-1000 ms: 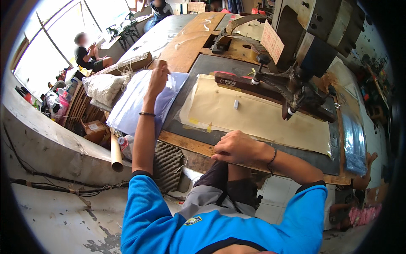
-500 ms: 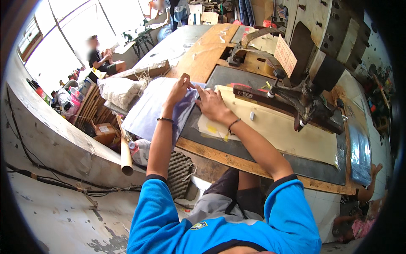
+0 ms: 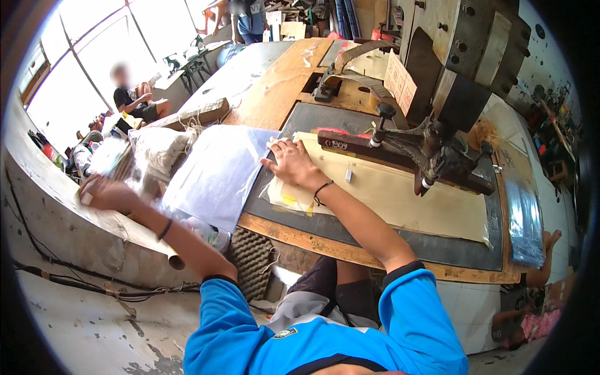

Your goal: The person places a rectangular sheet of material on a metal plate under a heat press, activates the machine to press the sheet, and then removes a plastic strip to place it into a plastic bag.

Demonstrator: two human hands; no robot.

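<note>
My right hand [image 3: 290,164] rests with fingers spread at the upper left corner of a cream sheet [image 3: 400,203], which lies on a dark board [image 3: 256,199]. Its thumb points left, towards a stack of pale lilac sheets [image 3: 212,172] that look like film or thin plastic. Out at the far left, my left hand [image 3: 111,194] is above a light ledge [image 3: 50,167]. Motion smears its fingers; whether it holds anything is unclear. On the cream sheet sits a small whitish block [image 3: 349,175], and yellow tape [image 3: 289,200] marks its left end.
A dark metal press arm [image 3: 400,156] spans the cream sheet, below a heavy machine column [image 3: 462,37]. Blue plastic-wrapped packs [image 3: 524,225] lie at the table's right edge. Left of the lilac sheets is a whitish bundle [image 3: 159,150]. A person [image 3: 137,103] sits by the windows.
My left hand has left the right one and swung far out to the left. The right hand stays at the sheet's corner, its fingers more spread. The whole view has shifted slightly.
</note>
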